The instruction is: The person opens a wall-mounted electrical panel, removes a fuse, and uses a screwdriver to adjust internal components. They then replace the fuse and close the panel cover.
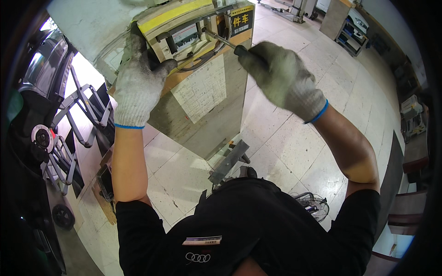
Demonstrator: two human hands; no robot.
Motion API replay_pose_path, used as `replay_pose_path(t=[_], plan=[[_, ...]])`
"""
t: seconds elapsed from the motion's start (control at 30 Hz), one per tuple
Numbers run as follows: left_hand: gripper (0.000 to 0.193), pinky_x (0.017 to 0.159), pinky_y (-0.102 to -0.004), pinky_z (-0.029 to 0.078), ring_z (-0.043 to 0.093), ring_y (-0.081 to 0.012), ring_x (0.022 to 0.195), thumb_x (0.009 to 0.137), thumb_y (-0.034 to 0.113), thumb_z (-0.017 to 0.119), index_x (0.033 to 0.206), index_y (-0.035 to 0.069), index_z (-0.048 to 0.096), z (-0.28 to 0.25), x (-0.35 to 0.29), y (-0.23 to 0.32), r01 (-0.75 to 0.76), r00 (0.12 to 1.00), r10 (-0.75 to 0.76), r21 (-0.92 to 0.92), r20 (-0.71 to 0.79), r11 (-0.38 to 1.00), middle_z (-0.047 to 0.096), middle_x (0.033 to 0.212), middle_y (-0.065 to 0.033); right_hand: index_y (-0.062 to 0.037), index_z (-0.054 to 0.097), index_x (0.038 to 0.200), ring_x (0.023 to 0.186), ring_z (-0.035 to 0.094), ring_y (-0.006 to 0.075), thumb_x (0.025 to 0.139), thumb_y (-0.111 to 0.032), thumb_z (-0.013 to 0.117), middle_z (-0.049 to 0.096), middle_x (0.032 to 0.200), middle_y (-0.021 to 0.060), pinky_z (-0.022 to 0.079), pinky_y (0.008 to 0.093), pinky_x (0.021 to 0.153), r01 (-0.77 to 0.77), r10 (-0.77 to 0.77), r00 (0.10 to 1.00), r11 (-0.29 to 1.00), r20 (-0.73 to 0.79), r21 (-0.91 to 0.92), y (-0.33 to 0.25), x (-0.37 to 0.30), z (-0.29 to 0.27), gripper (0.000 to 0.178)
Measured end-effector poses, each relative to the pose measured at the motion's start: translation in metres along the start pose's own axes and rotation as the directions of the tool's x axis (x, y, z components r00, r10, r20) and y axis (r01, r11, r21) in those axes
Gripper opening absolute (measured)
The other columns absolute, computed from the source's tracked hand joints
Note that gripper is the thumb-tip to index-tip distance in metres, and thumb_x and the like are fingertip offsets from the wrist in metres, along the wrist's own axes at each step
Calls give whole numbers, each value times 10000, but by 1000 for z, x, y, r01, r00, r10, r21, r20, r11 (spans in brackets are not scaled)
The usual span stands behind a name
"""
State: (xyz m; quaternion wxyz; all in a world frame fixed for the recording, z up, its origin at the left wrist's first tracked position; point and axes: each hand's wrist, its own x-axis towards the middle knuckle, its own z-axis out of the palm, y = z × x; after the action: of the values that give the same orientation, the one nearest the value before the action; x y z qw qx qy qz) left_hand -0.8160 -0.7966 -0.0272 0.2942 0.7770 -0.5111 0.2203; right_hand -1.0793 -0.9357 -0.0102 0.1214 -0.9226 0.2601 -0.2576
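Screwdriver (225,42) is being held in the fully wrapped right hand (282,76), angled into the breaker box's (177,16) right part, while the box's lower-left corner is being braced by the spread left hand (139,78) (clamping cannot be told), steady, straight-on pressure probably being needed.

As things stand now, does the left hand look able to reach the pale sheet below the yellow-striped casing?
Probably yes: the left hand is near the pale sheet, and nothing visible covers it, though the hand may first have to leave the yellow-striped casing.
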Motion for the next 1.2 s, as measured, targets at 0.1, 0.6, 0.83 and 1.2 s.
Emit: replay_pose_path(t=[0.1,0.6,0.83,1.2], plan=[[1032,1096,-378,504,636,-308,1279,830,371,853,1621,59,269,-3,0,3,-100,988,119,180,-99,979,678,1354,-164,2,672,1197,501,445,82,1060,-265,572,517,615,0,414,270,476,-493,325,866,427,381,758,-6,-1,-6,316],[813,746,-352,621,756,-262,829,875,427,821,1513,52,486,-42,-41,4,75,990,-82,-66,-112,995,732,1160,-202,14,668,1160,582,561,111,1068,-394,571,606,711,44,461,251,557,-389,161,920,241,359,889,41,-64,31,429],[328,765,-285,529,621,-129,808,1005,162,656,1296,12,668,-20,-126,8,262,965,-157,-733,211,628,676,914,-62,47,616,1185,791,652,141,981,-100,685,681,929,87,543,269,691,-438,25,890,321,455,840,62,-163,129,261],[260,583,-222,466,583,-62,697,1080,224,594,1204,27,709,98,-243,69,784,585,89,-590,806,193,667,860,-12,-67,695,977,807,695,322,953,-337,725,675,839,155,544,433,729,-456,127,822,730,555,508,56,-232,172,272]])
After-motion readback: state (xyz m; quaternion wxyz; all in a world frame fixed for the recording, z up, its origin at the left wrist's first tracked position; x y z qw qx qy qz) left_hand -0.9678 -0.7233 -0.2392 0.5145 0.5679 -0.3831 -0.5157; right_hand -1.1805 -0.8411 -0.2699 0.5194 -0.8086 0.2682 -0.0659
